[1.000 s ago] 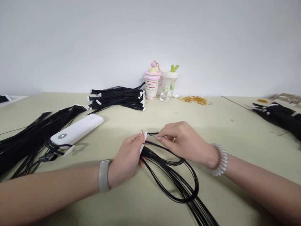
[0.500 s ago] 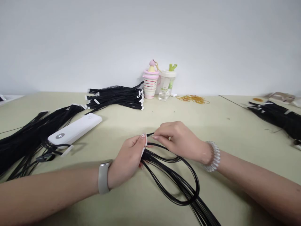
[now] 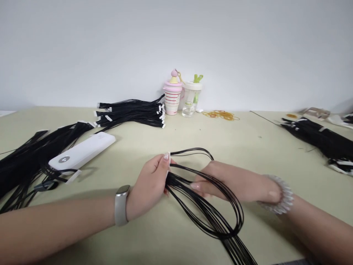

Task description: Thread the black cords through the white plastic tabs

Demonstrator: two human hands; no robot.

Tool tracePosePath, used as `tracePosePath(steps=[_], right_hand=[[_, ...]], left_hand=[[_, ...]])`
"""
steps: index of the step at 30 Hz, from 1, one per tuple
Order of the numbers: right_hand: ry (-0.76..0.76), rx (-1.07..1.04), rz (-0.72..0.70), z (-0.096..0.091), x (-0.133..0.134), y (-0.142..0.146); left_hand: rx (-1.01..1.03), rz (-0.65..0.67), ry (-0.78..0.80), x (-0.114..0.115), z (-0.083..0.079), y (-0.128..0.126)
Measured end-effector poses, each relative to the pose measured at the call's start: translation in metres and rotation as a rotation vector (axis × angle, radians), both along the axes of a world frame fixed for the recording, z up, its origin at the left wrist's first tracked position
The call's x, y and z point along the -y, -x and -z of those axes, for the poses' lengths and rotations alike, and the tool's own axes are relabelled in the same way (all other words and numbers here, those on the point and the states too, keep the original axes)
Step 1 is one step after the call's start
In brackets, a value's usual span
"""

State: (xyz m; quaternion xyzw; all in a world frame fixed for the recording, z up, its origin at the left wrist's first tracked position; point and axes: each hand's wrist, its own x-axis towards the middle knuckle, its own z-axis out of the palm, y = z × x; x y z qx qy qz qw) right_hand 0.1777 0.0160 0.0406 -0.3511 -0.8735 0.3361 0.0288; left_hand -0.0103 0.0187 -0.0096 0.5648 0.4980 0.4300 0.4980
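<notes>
So the person's got a bunch of thin black cords (image 3: pixel 217 217) looped on the table (image 3: pixel 171 239), right in the middle between both hands. The left hand (image 3: pixel 150 186) has its grip pressed together on the cord ends, thumb and fingers pinching the bundle just below the little white tags (image 3: pixel 168 159). From there the cords swing out in a big loop to the right, cross back over themselves and run off the near edge of the view. The right hand (image 3: pixel 234 182) lies low, fingers stretched out together toward the left hand, poked into the loop with strands running across the top of it. Can't tell if it's actually pinching any strand, the cords cover that bit.

Handling-wise these look light, floppy and a bit springy, probably slick too, so single strands would likely slip out of a loose hold and tangle. The best spot to take hold seems to be the tagged ends, where they sit bunched and lined up, not mid-loop.

Around them: a white power bank (image 3: pixel 81 152) on the left, touching a big pile (image 3: pixel 30 163) of the same cords, two cups (image 3: pixel 172 94) by the wall, and rubber bands (image 3: pixel 220 115) just beside those
</notes>
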Motion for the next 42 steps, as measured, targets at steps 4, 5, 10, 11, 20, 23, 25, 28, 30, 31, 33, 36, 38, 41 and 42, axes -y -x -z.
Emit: tracePosePath(steps=[4, 5, 10, 11, 20, 23, 25, 28, 30, 31, 33, 36, 38, 41, 42], right_hand=[[-0.041, -0.229, 0.058, 0.019, 0.000, 0.016], [-0.105, -0.233, 0.074, 0.023, 0.000, 0.019], [-0.386, -0.200, 0.059, 0.027, 0.004, 0.026], [-0.401, -0.192, 0.050, 0.026, 0.004, 0.026], [-0.366, -0.130, 0.020, 0.025, 0.004, 0.022], [-0.379, -0.119, 0.040, 0.025, 0.006, 0.025], [-0.418, -0.089, 0.082, 0.022, 0.009, 0.027], [-0.436, 0.063, 0.151, 0.010, 0.010, 0.021], [-0.427, 0.162, 0.244, 0.000, 0.006, 0.008], [-0.460, 0.170, 0.341, -0.005, 0.002, -0.001], [-0.541, 0.076, 0.589, -0.013, -0.009, -0.022], [-0.785, -0.422, 0.940, -0.020, -0.030, -0.054], [-0.668, -0.888, 0.936, -0.023, -0.042, -0.068], [-0.479, -1.174, 1.004, -0.024, -0.044, -0.071], [-0.477, -1.149, 1.024, -0.023, -0.041, -0.066]], left_hand=[[-0.042, 0.055, -0.062, 0.005, 0.004, 0.000], [-0.060, 0.062, -0.075, 0.005, 0.005, 0.000], [-0.180, 0.083, -0.162, 0.005, 0.005, 0.000], [-0.192, 0.085, -0.177, 0.005, 0.004, -0.001], [-0.239, 0.129, -0.243, 0.008, 0.004, 0.000], [-0.247, 0.140, -0.260, 0.006, 0.003, -0.002], [-0.250, 0.144, -0.246, 0.005, 0.002, -0.003], [-0.248, 0.121, -0.164, 0.002, -0.001, -0.005], [-0.236, 0.097, -0.087, 0.001, -0.002, -0.005], [-0.223, 0.095, -0.058, 0.000, -0.001, -0.005], [-0.191, 0.098, -0.018, -0.002, 0.000, -0.004], [-0.147, 0.097, 0.010, -0.004, 0.003, -0.004], [-0.128, 0.085, 0.007, -0.005, 0.006, -0.004], [-0.109, 0.071, -0.015, -0.006, 0.009, -0.006], [-0.105, 0.068, -0.021, -0.006, 0.010, -0.006]])
